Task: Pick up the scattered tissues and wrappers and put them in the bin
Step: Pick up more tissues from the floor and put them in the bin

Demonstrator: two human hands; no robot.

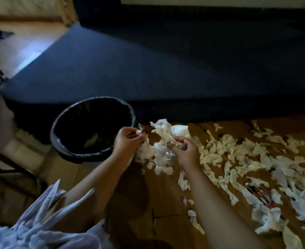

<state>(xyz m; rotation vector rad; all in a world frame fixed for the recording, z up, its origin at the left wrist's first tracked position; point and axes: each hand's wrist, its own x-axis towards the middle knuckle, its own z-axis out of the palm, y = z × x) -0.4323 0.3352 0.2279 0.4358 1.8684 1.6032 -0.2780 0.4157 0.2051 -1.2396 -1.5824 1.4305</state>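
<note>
White, crumpled, torn tissues [218, 150] across wooden floor [166, 191]

White tissues [238, 155], black bin [72, 155]

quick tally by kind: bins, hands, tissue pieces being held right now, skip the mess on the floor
black bin: 1
hands: 2, left hand and right hand
held tissue: 2, small scrap in the left, big wad in the right
total: 5
</note>
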